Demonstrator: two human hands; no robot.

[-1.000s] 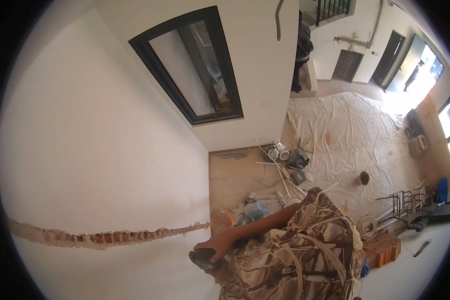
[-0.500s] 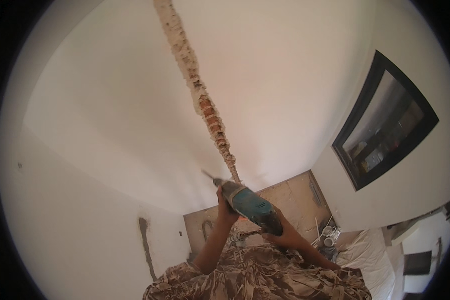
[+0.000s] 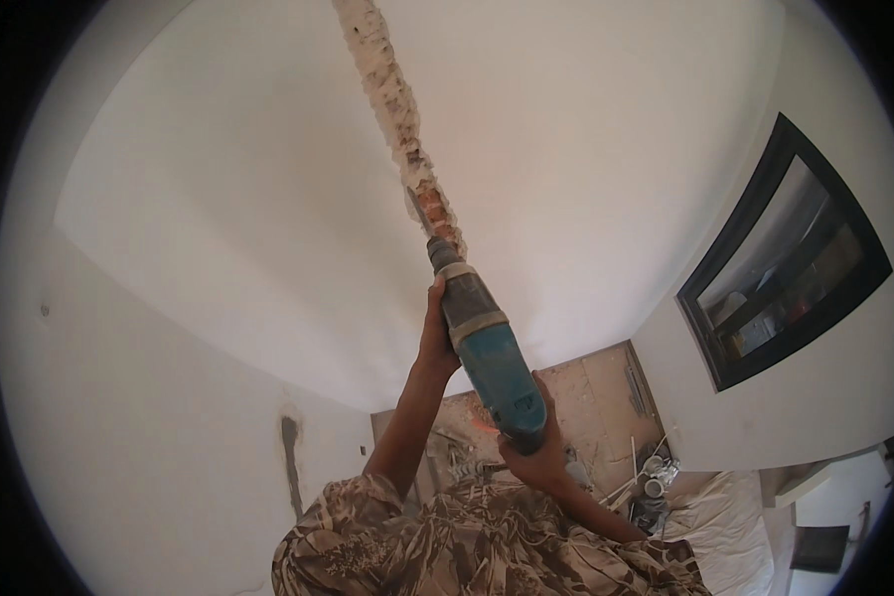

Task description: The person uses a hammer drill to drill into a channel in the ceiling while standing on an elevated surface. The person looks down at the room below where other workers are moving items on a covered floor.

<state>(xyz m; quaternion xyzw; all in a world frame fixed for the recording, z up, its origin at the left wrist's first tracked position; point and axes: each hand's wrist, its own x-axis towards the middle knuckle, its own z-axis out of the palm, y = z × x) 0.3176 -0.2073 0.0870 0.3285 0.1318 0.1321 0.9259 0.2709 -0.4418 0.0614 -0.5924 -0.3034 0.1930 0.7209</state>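
Note:
Both my hands carry a teal and dark grey rotary hammer (image 3: 495, 363), raised in front of the white wall. My left hand (image 3: 437, 333) is wrapped round its front part, just behind the chuck. At the rear, my right hand (image 3: 538, 455) grips the handle end. The tool's chisel bit (image 3: 419, 211) points up and lies along the left side of the rough channel (image 3: 395, 104) cut in the wall. Broken plaster lines this channel, and red brick shows in its lower part. Whether the bit's tip touches the wall, I cannot tell.
On the right wall is a dark-framed window (image 3: 700, 288). A patched groove (image 3: 290, 452) runs down the left wall. Below, the dusty floor (image 3: 606, 387) holds rubble, with white containers (image 3: 654, 487) and a pale cloth sheet (image 3: 725, 526) at the lower right.
The rotary hammer has been raised and turned more upright. Its bit has moved from the bare wall left of the channel to the brick part. Both hands keep their hold.

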